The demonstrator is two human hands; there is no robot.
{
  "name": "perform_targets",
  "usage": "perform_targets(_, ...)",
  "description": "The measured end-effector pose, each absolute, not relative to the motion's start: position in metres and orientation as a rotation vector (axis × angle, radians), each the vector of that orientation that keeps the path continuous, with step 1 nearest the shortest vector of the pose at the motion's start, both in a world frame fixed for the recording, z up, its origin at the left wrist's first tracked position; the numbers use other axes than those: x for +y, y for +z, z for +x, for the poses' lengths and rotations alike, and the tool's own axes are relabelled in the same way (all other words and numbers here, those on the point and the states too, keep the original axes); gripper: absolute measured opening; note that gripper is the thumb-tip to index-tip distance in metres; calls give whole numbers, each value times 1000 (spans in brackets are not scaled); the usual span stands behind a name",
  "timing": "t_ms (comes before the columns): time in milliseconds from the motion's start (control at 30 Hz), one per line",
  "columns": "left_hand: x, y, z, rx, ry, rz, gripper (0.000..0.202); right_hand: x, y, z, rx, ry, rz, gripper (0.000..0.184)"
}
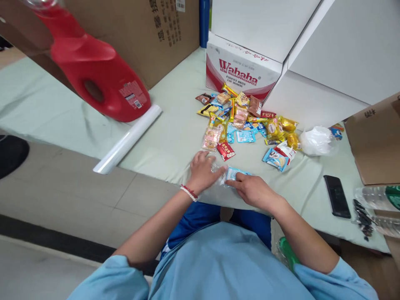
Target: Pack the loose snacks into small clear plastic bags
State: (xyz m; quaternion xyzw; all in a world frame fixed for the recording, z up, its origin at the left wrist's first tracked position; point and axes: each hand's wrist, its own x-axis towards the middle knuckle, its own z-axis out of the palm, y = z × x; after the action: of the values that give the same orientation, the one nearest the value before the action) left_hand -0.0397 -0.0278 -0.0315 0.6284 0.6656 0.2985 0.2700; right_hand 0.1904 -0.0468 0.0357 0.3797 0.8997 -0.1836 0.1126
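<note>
My left hand [202, 170] rests near the table's front edge, thumb and fingers closed on a crumpled clear plastic bag [219, 171]. Close on its right, my right hand [252, 189] grips a small light-blue snack packet [236, 171] that lies against the plastic. The fingers partly cover the packet. Just beyond my left hand lie a red packet [225, 151] and a pink wrapped biscuit [211, 138]. Farther back spreads a pile of wrapped snacks [240, 116] in several colours. A blue-and-white snack packet [275, 159] sits apart to the right.
Behind the snacks stands a Wahaha carton [242, 71] beside large white boxes [328, 96]. At left are a red jug [109, 79] and a white roll [128, 139]. To the right lie a white plastic bag [318, 141], a phone [337, 196] and clear bottles [371, 197].
</note>
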Motion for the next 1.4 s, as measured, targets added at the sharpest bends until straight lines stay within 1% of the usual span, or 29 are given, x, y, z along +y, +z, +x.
perform_targets(67, -35, -19, -33, 1713, 659, 1768, 19, -46, 35, 197, 2709, -689, 1106, 46)
perform_targets(100, -40, -13, -30, 1669, 655, 1750, 15, -46, 34, 200, 2752, -778, 1084, 43)
perform_targets(200, -51, 1, -15, 1537, 794, 1571, 9, -48, 32, 206, 2845, -989, 1029, 37)
perform_targets(267, -56, 5, 0, 1418, 867, 1448, 10, -51, 31, 207, 2869, -1063, 1056, 33)
perform_targets(333, -58, 4, 17, 1318, 891, 1457, 13, -52, 31, 211, 2887, -1145, 1090, 29)
perform_targets(433, -62, -3, 33, 1295, 889, 1738, 25, -50, 33, 229, 2844, -1408, 1035, 27)
perform_targets(467, -64, -6, 36, 1300, 872, 1863, 26, -48, 32, 237, 2820, -1484, 1101, 27)
perform_targets(500, -66, -9, 38, 1299, 840, 1985, 26, -46, 30, 245, 2808, -1499, 1260, 28)
perform_targets(533, -69, -11, 39, 1301, 799, 2094, 25, -43, 26, 252, 2801, -1427, 1499, 30)
perform_targets(600, -75, -13, 42, 1320, 695, 2270, 24, -39, 14, 262, 2759, -1053, 1991, 34)
perform_targets(633, -77, -14, 44, 1337, 644, 2332, 24, -39, 6, 264, 2725, -857, 2111, 40)
perform_targets(667, -79, -14, 45, 1357, 599, 2379, 23, -39, -1, 265, 2707, -722, 2126, 44)
perform_targets(700, -80, -13, 46, 1375, 563, 2415, 23, -41, -7, 266, 2707, -653, 2081, 42)
perform_targets(767, -81, -12, 45, 1394, 519, 2463, 22, -46, -14, 266, 2736, -617, 2004, 23)
perform_targets(800, -81, -11, 44, 1398, 511, 2479, 21, -50, -13, 267, 2750, -624, 2008, 15)
perform_targets(833, -82, -10, 43, 1400, 508, 2490, 20, -53, -10, 268, 2750, -661, 2041, 11)
perform_targets(867, -82, -10, 42, 1402, 509, 2501, 20, -56, -6, 268, 2723, -752, 2097, 10)
perform_targets(967, -84, -11, 40, 1420, 502, 2553, 23, -60, 13, 257, 2509, -1249, 2220, 14)
perform_targets(1033, -86, -13, 43, 1426, 483, 2598, 25, -56, 22, 237, 2428, -1426, 2244, 14)
perform_targets(1067, -87, -15, 45, 1426, 482, 2611, 26, -53, 23, 226, 2464, -1417, 2235, 13)
perform_targets(1133, -88, -19, 46, 1434, 517, 2596, 26, -45, 22, 203, 2613, -1281, 2186, 11)
perform_targets(1233, -87, -24, 36, 1330, 676, 2492, 28, -33, 10, 184, 2766, -1155, 2090, 18)
perform_targets(1300, -86, -27, 22, 1256, 862, 2337, 33, -29, 1, 184, 2782, -1164, 2075, 22)
perform_targets(1333, -84, -28, 14, 1301, 966, 2228, 33, -28, -3, 186, 2780, -1189, 2074, 23)
perform_targets(1400, -79, -31, 2, 1557, 1097, 1996, 28, -29, -7, 191, 2748, -1277, 2090, 24)
